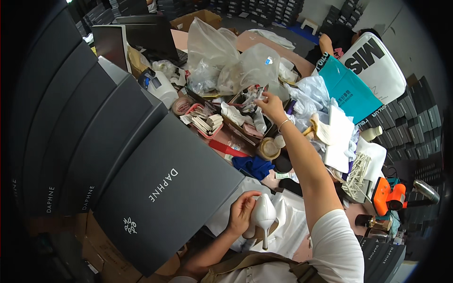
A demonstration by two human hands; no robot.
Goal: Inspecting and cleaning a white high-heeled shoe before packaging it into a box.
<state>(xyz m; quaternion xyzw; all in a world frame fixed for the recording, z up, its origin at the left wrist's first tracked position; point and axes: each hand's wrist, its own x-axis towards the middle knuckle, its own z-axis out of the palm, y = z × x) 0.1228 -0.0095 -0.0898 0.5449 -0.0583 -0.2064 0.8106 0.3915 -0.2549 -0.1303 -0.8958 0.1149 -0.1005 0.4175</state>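
In my left hand [242,210] I hold a white high-heeled shoe [264,212], its heel end toward me and its thin heel pointing down. The fingers wrap round the side of the shoe, over white wrapping paper [289,218]. My right hand [272,106] is stretched far forward over an open box of small items [239,127]. Its thumb and fingers are bent together in a pinch at the box's far side. Whatever they grip is too small to make out. A white bottle [259,121] lies in the box just below that hand.
Large dark grey shoe boxes [170,193] are piled on the left. Around the open box are a red-rimmed basket of pale sticks [207,121], a blue cloth [254,167], a round jar [269,148] and clear plastic bags [212,52]. An orange heat gun [395,197] lies at the right.
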